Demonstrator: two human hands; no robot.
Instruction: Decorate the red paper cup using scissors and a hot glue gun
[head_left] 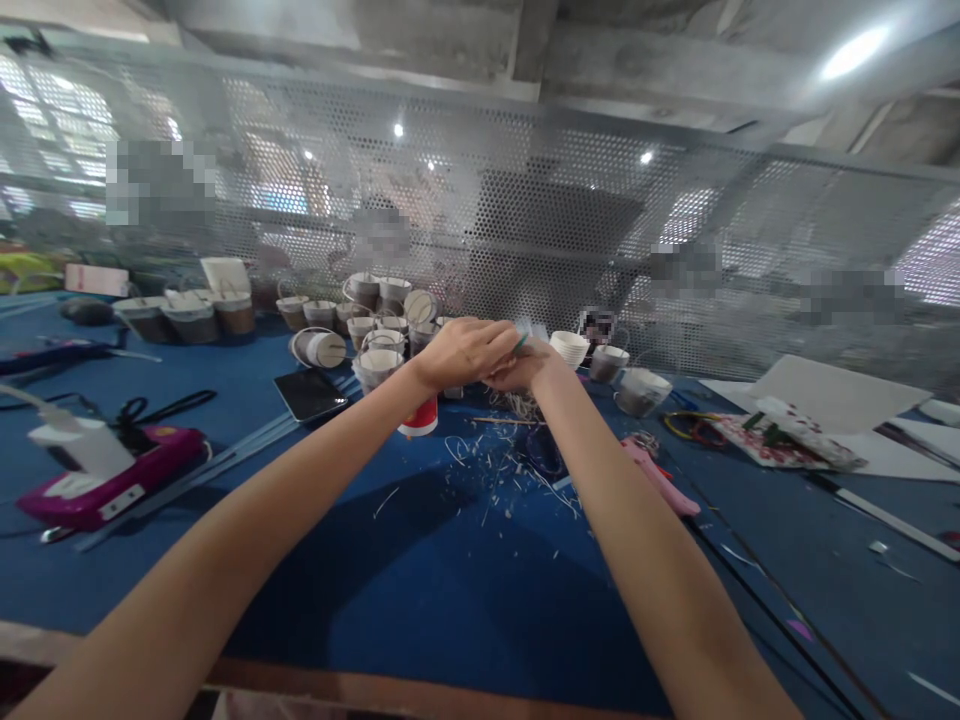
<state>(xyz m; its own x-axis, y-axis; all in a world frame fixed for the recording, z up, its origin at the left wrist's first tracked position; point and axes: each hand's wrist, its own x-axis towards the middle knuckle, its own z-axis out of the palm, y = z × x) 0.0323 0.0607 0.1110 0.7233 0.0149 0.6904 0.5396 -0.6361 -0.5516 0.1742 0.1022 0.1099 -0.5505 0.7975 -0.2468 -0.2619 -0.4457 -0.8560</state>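
Both my arms stretch forward over the blue table (450, 560). My left hand (461, 352) and my right hand (523, 370) meet close together, fingers curled round a thin greenish stick-like piece (520, 342) that pokes out between them. What else they grip is hidden. Just below the hands stands a red and white cup (420, 417). White shreds and slivers (499, 468) lie scattered on the cloth under the hands.
Several small paper cups (379, 330) cluster behind the hands. A dark phone (309, 393) lies left of them, a magenta tool (112, 478) farther left. A pink tool (660, 480) and coloured papers (780, 435) lie right. A perforated metal screen (525, 220) walls the back.
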